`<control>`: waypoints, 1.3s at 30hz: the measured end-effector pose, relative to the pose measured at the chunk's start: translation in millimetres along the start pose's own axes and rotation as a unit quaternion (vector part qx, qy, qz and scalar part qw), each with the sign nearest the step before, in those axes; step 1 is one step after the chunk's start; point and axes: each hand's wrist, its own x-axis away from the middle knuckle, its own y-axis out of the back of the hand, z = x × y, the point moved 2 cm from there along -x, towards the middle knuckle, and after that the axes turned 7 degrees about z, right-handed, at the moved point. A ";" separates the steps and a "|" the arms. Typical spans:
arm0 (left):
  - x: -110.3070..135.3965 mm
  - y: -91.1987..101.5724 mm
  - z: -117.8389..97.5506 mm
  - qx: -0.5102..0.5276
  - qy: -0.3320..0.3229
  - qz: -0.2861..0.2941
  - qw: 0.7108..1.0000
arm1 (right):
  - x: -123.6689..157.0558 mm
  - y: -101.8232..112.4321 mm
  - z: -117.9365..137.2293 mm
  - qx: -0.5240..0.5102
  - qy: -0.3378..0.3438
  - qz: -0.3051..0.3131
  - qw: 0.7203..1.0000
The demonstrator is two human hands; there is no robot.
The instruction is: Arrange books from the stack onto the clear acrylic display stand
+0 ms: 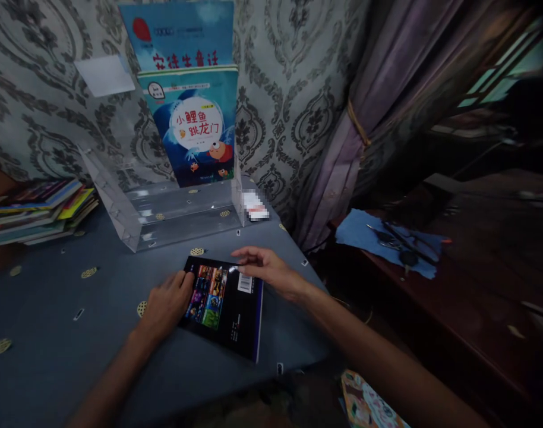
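Note:
A black-backed book (229, 315) with small colourful pictures and a white barcode lies on the blue-grey tablecloth (106, 356). My left hand (167, 300) is closed on its left edge, fingers bent and thumb side against the cover. At the upper right corner, by the barcode, my right hand (269, 270) rests with its fingers stretched out and apart. Behind the book stands a clear acrylic rack (186, 223). Propped upright in it are a teal picture book (200, 128) with a fish on the cover and a blue book (182, 35) partly hidden behind that one.
A stack of books (40, 208) sits at the table's left. Beside the rack lies a small blurred-out item (256, 205). To the right, a dark red table (454, 321) bears a blue cloth (360, 229) with dark tools. A purple curtain (343, 154) hangs by the wall.

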 end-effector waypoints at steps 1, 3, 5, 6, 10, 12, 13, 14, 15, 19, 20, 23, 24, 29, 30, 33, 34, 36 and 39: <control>0.6 3.5 -2.4 0.034 0.023 0.017 0.999 | 2.3 -3.7 3.6 -0.009 0.007 -0.002 1.000; 0.2 12.6 -7.2 0.146 0.070 0.043 0.986 | 7.7 -15.0 13.2 -0.007 0.029 -0.002 1.000; -1.7 23.5 -11.8 0.305 0.112 0.076 0.943 | 15.4 -32.3 26.1 0.022 0.066 0.001 0.998; -2.6 29.5 -13.7 0.387 0.130 0.092 0.908 | 20.5 -42.3 33.4 0.049 0.097 -0.009 0.994; 1.2 52.5 -15.0 0.593 0.196 0.092 0.775 | 44.9 -85.1 57.7 0.217 0.237 -0.064 0.945; 9.4 60.2 -11.1 0.629 0.239 0.043 0.738 | 55.1 -103.6 62.3 0.292 0.314 -0.043 0.902; 14.8 62.9 -8.4 0.642 0.267 0.008 0.719 | 58.9 -110.8 62.6 0.329 0.347 -0.033 0.877; 20.4 64.9 -5.6 0.653 0.297 -0.029 0.696 | 61.6 -116.8 61.7 0.366 0.374 -0.024 0.852; 25.7 66.5 -3.1 0.664 0.326 -0.061 0.670 | 63.1 -121.6 60.1 0.403 0.393 -0.015 0.826; 34.5 73.3 0.5 0.729 0.358 -0.094 0.576 | 61.6 -133.6 52.0 0.514 0.428 0.022 0.743; 33.3 75.4 0.1 0.746 0.343 -0.090 0.563 | 60.2 -134.6 50.9 0.529 0.430 0.024 0.731; 25.5 77.9 -0.8 0.781 0.288 -0.079 0.548 | 54.3 -131.7 48.5 0.540 0.420 0.056 0.728; 22.0 76.1 -0.4 0.788 0.271 -0.069 0.549 | 51.4 -128.2 47.3 0.531 0.417 0.075 0.734; 2.1 44.8 12.4 0.803 0.230 -0.018 0.550 | 20.5 -86.3 26.2 0.484 0.350 0.048 0.801; -2.0 36.1 16.6 0.802 0.234 -0.006 0.550 | 10.8 -74.4 17.9 0.479 0.321 0.015 0.817; -13.7 12.1 28.5 0.797 0.237 0.030 0.555 | -19.2 -40.9 -10.4 0.451 0.244 -0.054 0.857; -17.2 5.5 31.9 0.795 0.235 0.039 0.557 | -28.3 -31.7 -18.9 0.438 0.225 -0.060 0.868; -23.4 -5.6 38.0 0.793 0.230 0.052 0.562 | -43.3 -17.0 -31.5 0.416 0.196 -0.067 0.885; -31.3 -17.8 48.5 0.777 0.234 0.057 0.581 | -58.1 -3.7 -39.0 0.408 0.163 -0.071 0.896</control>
